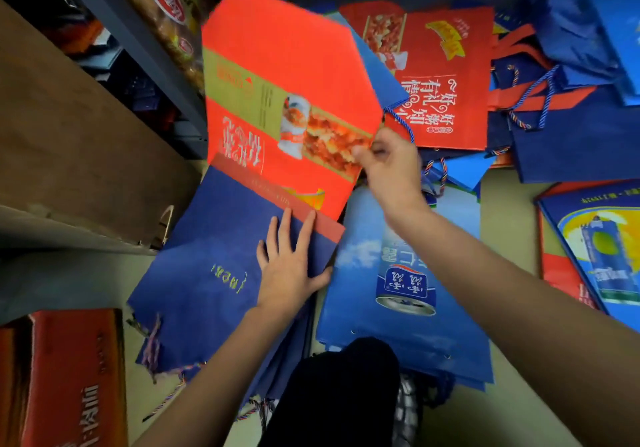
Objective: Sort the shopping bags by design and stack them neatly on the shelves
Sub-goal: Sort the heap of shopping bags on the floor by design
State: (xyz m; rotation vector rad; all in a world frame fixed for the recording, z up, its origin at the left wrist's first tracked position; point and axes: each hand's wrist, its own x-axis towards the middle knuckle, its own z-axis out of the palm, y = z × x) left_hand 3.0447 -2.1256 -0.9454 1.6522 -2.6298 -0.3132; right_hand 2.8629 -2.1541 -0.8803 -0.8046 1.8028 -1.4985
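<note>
A red bag with a gold band and a food picture (284, 75) hangs tilted above the floor, pinched at its lower right edge by my right hand (389, 166). Below it lies a navy bag with a red strip (214, 259) on a stack of similar navy bags. My left hand (287, 259) presses flat on that navy bag, fingers spread. Right of it lies a pile of light blue bags showing a can (401, 273). Further back sits another red bag with white characters (446, 79).
A heap of dark blue bags with red handles and twisted cords (561, 110) fills the back right. A blue and yellow bag (602, 249) lies at the right edge. A grey shelf post (138, 44) and brown board (69, 127) stand left; a red carton (72, 377) sits lower left.
</note>
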